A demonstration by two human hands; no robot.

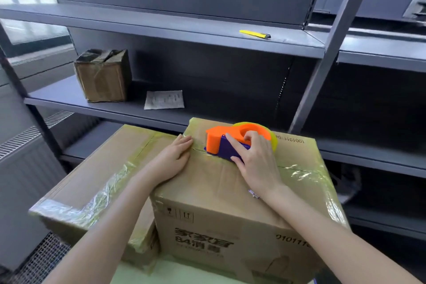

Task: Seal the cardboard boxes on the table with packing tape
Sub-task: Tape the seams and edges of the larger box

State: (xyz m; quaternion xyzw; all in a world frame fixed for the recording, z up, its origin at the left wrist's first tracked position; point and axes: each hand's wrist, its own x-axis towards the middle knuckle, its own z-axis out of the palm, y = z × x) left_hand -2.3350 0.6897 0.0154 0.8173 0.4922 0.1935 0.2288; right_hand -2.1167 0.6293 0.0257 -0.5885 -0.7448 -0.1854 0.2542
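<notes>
From the head view, the nearer cardboard box [208, 188] carries dark printed characters on its front, of which "84" is readable. There is a run of digits beginning "010111" at the right, and small handling symbols sit near the upper left corner. Along the far top edge another number reads upside down, roughly "1001011". The box sits on the table against a second, lower box [96, 163] striped with shiny clear tape.

The left hand [171, 159] lies flat on the box top by the centre seam, fingers straight and close together, pressing down. The right hand [254, 160] grips the orange and purple tape dispenser [215, 140], which rests on the seam. Some fingers curl into its handle opening, and the forefinger stretches along the purple side.

On the grey shelves behind are a small taped box [103, 77], a printed slip [164, 99], its text too small to read, and a yellow knife [253, 33].
</notes>
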